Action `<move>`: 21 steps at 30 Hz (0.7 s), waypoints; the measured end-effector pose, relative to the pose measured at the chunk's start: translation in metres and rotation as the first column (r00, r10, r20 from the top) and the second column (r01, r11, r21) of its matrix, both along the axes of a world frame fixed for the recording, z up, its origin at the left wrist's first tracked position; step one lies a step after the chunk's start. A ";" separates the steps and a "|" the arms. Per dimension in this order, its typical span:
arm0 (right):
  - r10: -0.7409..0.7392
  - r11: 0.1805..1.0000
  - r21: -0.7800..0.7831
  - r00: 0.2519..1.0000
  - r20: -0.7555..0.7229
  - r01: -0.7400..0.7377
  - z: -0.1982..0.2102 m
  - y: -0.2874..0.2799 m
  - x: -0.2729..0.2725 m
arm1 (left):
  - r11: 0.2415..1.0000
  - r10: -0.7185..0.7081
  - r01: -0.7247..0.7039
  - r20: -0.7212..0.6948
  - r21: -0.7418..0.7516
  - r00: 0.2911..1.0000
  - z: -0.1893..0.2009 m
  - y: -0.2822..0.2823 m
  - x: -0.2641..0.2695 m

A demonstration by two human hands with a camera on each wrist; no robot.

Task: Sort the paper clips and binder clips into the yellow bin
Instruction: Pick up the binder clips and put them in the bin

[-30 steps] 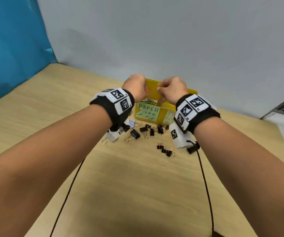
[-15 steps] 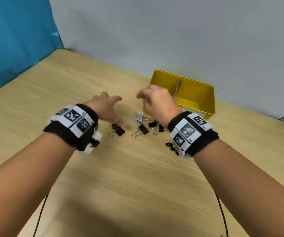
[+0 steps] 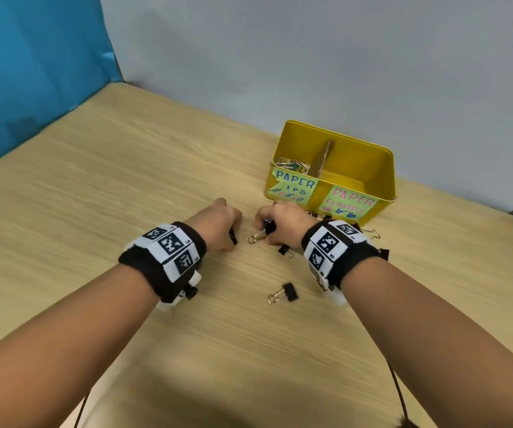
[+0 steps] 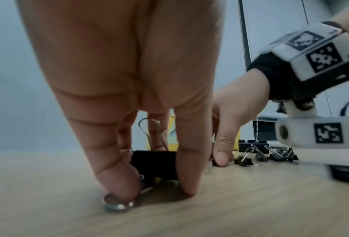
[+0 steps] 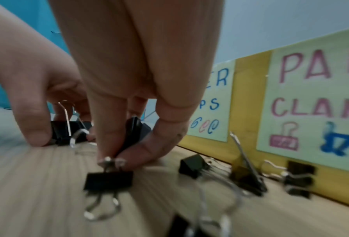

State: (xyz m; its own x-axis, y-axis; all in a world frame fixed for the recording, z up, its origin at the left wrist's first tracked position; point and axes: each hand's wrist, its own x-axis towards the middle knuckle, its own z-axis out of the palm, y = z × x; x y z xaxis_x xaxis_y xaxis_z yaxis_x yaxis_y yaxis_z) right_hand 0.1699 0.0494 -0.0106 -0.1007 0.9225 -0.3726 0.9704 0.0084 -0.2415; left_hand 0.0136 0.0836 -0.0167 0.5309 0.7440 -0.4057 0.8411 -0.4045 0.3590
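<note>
The yellow bin stands at the back right, split by a cardboard divider; coloured paper clips lie in its left compartment. My left hand is down on the table, and in the left wrist view its fingertips pinch a black binder clip. Beside it my right hand pinches another black binder clip just off the wood, with one more clip lying right in front of its fingers. The bin's labelled front wall is close behind.
Several loose black binder clips lie on the wooden table: one nearer me, one by my right wrist, several along the bin's front. A grey wall runs behind the bin, and a blue panel stands on the left.
Both hands came back from over the bin, dropped to the table and closed their fingers on binder clips. The view has tilted down, so the whole bin shows.
</note>
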 end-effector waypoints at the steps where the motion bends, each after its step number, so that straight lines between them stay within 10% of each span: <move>1: -0.028 0.999 0.027 0.999 -0.036 0.029 0.000 -0.005 0.004 | 1.000 0.001 -0.001 0.026 0.003 1.000 0.000 -0.001 0.001; 8: -0.186 0.961 0.145 0.940 -0.286 0.235 0.018 -0.046 0.029 | 0.997 0.069 -0.071 0.212 0.001 0.975 0.020 -0.006 -0.002; 11: -0.288 0.747 0.349 0.749 -0.596 0.565 0.050 -0.047 0.049 | 0.995 0.026 -0.063 0.384 0.083 0.923 0.058 -0.004 0.023; 15: -0.445 0.458 0.491 0.669 -0.595 0.742 0.078 -0.024 0.094 | 0.977 -0.125 0.020 0.500 0.210 0.857 0.104 0.004 0.092; 21: -0.514 0.733 0.310 0.792 -0.329 0.605 0.073 -0.025 0.115 | 0.954 -0.260 0.192 0.319 0.230 0.911 0.101 0.015 0.156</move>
